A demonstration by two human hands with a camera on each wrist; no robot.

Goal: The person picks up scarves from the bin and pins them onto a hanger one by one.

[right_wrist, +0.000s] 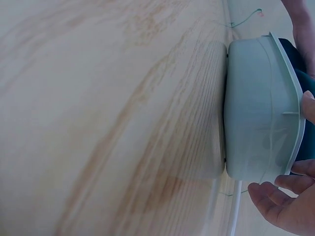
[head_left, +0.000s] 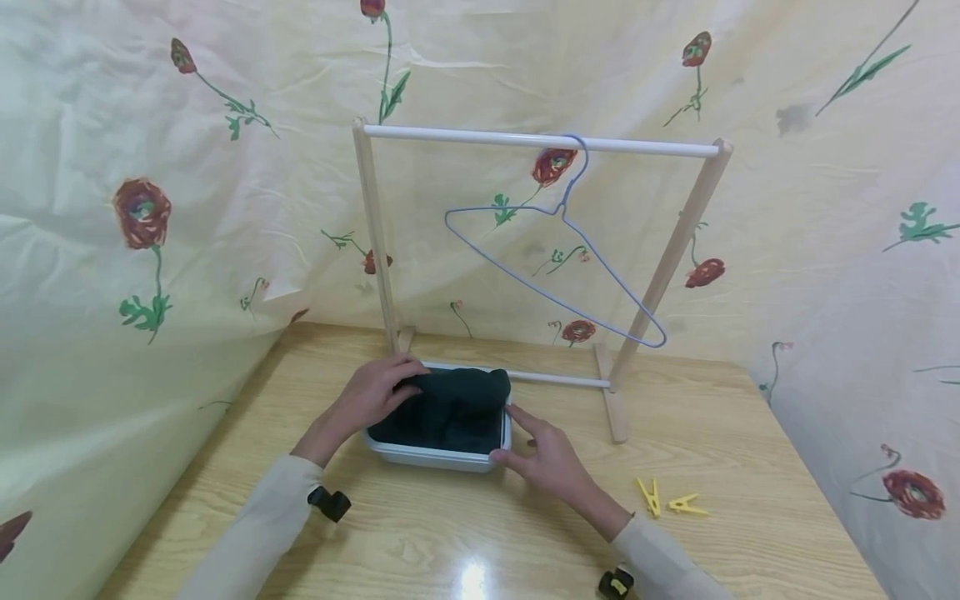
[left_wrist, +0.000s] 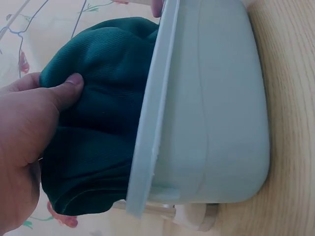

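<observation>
A pale grey-green plastic tub (head_left: 435, 457) stands on the table, with a dark green, finely ribbed cloth (head_left: 461, 412) bunched inside it. My left hand (head_left: 372, 392) reaches over the tub's left side and pinches the cloth; in the left wrist view the thumb lies on its near face and the fingers go behind it. There the cloth (left_wrist: 106, 93) bulges above the rim. At the tub's right end, my right hand (head_left: 551, 458) holds the rim, thumb at the near corner and fingers towards the far corner. Several of its fingers (right_wrist: 268, 199) hang loosely below the rim.
Behind the tub stands a rack with wooden legs (head_left: 667, 242) and a white top rail (head_left: 465, 135). A blue hanger (head_left: 517, 287) hangs from the rail. Two yellow clothespins (head_left: 649, 498) lie on the table (head_left: 420, 533) at the right. Flowered fabric (head_left: 247, 150) encloses the table.
</observation>
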